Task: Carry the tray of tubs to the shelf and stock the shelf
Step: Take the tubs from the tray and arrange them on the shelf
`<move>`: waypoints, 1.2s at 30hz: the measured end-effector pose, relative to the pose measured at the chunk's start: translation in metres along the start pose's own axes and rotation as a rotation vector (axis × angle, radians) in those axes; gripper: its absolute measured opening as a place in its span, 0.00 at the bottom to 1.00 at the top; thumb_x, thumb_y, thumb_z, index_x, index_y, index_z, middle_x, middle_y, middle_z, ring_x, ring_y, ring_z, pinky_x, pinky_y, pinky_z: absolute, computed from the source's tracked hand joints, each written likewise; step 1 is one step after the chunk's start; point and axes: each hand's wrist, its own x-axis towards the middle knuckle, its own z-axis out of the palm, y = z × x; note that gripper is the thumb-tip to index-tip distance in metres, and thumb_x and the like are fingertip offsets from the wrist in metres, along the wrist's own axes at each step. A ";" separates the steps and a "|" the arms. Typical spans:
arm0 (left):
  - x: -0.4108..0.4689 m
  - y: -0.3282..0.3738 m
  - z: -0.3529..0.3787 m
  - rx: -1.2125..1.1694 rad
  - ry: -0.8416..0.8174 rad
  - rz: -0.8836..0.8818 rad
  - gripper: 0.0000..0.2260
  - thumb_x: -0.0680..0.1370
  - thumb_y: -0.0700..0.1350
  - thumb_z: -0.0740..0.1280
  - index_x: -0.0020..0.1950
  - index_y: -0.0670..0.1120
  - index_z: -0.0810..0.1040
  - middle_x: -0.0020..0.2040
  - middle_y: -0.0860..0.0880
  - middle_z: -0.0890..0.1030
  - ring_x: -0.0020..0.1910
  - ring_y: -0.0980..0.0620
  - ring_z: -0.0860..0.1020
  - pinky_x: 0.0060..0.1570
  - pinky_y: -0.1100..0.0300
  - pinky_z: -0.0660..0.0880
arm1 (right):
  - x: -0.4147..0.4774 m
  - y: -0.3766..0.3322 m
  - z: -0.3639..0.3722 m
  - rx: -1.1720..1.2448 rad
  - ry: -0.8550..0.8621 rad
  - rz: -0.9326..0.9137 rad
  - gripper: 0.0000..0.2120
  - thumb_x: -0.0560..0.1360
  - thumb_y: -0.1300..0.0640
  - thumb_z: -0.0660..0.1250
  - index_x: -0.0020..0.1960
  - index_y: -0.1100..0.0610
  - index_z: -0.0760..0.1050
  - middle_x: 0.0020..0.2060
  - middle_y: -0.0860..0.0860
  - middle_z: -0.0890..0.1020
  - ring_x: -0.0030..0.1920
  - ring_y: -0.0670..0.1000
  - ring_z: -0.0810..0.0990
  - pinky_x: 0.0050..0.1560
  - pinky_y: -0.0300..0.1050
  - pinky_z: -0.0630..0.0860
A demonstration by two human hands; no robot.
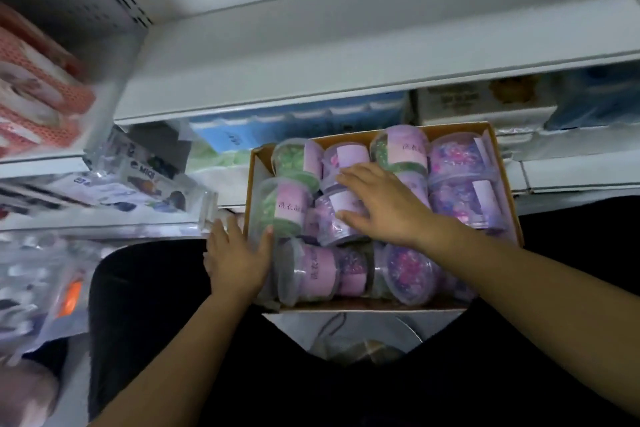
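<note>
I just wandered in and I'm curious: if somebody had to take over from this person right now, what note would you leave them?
Left hand: holds the left wall of the cardboard tray between thumb and fingers.
Right hand: lies spread on a purple tub in the tray's middle, not lifting it.
Things: the tray sits low in front of the shelf, packed with tubs.
Done: tray brought to the shelf.
Left: move the tubs onto the shelf.
</note>
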 end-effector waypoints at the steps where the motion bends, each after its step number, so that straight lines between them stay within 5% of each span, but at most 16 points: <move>1: -0.004 -0.007 0.006 -0.112 -0.092 -0.069 0.39 0.78 0.65 0.62 0.79 0.39 0.59 0.78 0.36 0.61 0.76 0.36 0.61 0.73 0.44 0.60 | -0.002 -0.002 0.006 -0.016 -0.048 -0.021 0.34 0.75 0.39 0.67 0.76 0.54 0.65 0.73 0.53 0.69 0.73 0.55 0.63 0.73 0.55 0.63; 4: -0.003 -0.014 0.013 -0.541 -0.330 -0.275 0.51 0.66 0.74 0.64 0.78 0.42 0.60 0.75 0.38 0.66 0.71 0.37 0.69 0.71 0.47 0.66 | -0.011 -0.012 0.016 -0.039 -0.135 -0.014 0.41 0.72 0.30 0.62 0.77 0.51 0.61 0.75 0.50 0.66 0.75 0.54 0.60 0.75 0.54 0.58; 6: 0.005 -0.020 0.017 -0.584 -0.393 -0.317 0.57 0.59 0.77 0.60 0.80 0.45 0.56 0.77 0.40 0.61 0.73 0.37 0.65 0.73 0.42 0.64 | -0.018 -0.028 0.021 -0.048 -0.178 -0.012 0.45 0.69 0.25 0.56 0.77 0.52 0.61 0.75 0.51 0.64 0.75 0.54 0.58 0.75 0.54 0.56; 11: 0.010 -0.035 0.015 -0.600 -0.529 -0.276 0.54 0.63 0.75 0.65 0.80 0.48 0.52 0.79 0.44 0.56 0.75 0.40 0.63 0.73 0.42 0.63 | -0.029 -0.079 0.043 0.004 -0.261 -0.047 0.42 0.72 0.30 0.65 0.78 0.52 0.60 0.74 0.49 0.67 0.73 0.52 0.61 0.73 0.50 0.56; 14: 0.014 -0.043 0.015 -0.671 -0.581 -0.253 0.47 0.71 0.70 0.65 0.81 0.49 0.50 0.80 0.44 0.55 0.75 0.42 0.64 0.73 0.43 0.64 | -0.025 -0.093 0.064 -0.107 -0.298 -0.058 0.50 0.68 0.27 0.66 0.79 0.52 0.55 0.75 0.49 0.64 0.75 0.52 0.59 0.76 0.53 0.49; 19: 0.022 -0.055 0.025 -0.817 -0.633 -0.278 0.53 0.59 0.77 0.67 0.78 0.57 0.54 0.77 0.48 0.64 0.72 0.46 0.68 0.72 0.44 0.67 | -0.018 -0.096 0.085 -0.135 -0.300 0.001 0.57 0.65 0.27 0.68 0.81 0.54 0.46 0.78 0.50 0.59 0.78 0.51 0.52 0.76 0.54 0.42; 28: 0.013 -0.041 0.006 -0.850 -0.609 -0.306 0.46 0.68 0.74 0.62 0.79 0.55 0.52 0.77 0.46 0.64 0.73 0.44 0.67 0.72 0.45 0.65 | -0.019 -0.089 0.091 -0.014 -0.160 0.009 0.51 0.61 0.29 0.73 0.76 0.52 0.63 0.69 0.49 0.71 0.72 0.51 0.62 0.72 0.48 0.47; 31: 0.002 -0.035 -0.003 -0.864 -0.482 -0.318 0.28 0.82 0.61 0.58 0.77 0.47 0.62 0.68 0.46 0.72 0.66 0.45 0.71 0.65 0.52 0.68 | -0.023 -0.088 0.091 0.051 -0.111 0.023 0.49 0.60 0.33 0.76 0.75 0.52 0.66 0.67 0.49 0.72 0.71 0.51 0.64 0.70 0.43 0.46; 33: -0.005 -0.037 -0.005 -0.888 -0.380 -0.367 0.18 0.83 0.56 0.59 0.65 0.44 0.75 0.58 0.46 0.77 0.58 0.46 0.75 0.62 0.51 0.72 | -0.027 -0.087 0.089 0.097 -0.089 0.042 0.47 0.60 0.36 0.77 0.74 0.52 0.67 0.65 0.49 0.73 0.70 0.51 0.65 0.69 0.40 0.46; 35: -0.013 -0.037 -0.012 -0.872 -0.311 -0.386 0.17 0.82 0.55 0.63 0.58 0.43 0.79 0.57 0.45 0.80 0.57 0.45 0.78 0.63 0.48 0.75 | -0.030 -0.087 0.087 0.148 -0.064 0.065 0.47 0.59 0.35 0.77 0.73 0.51 0.67 0.64 0.48 0.73 0.68 0.51 0.66 0.68 0.41 0.48; 36: -0.015 -0.036 -0.015 -0.845 -0.277 -0.381 0.20 0.80 0.56 0.66 0.62 0.42 0.78 0.59 0.45 0.80 0.59 0.46 0.78 0.64 0.47 0.75 | -0.032 -0.088 0.086 0.184 -0.047 0.086 0.47 0.59 0.33 0.75 0.73 0.50 0.67 0.63 0.47 0.73 0.68 0.50 0.66 0.68 0.42 0.50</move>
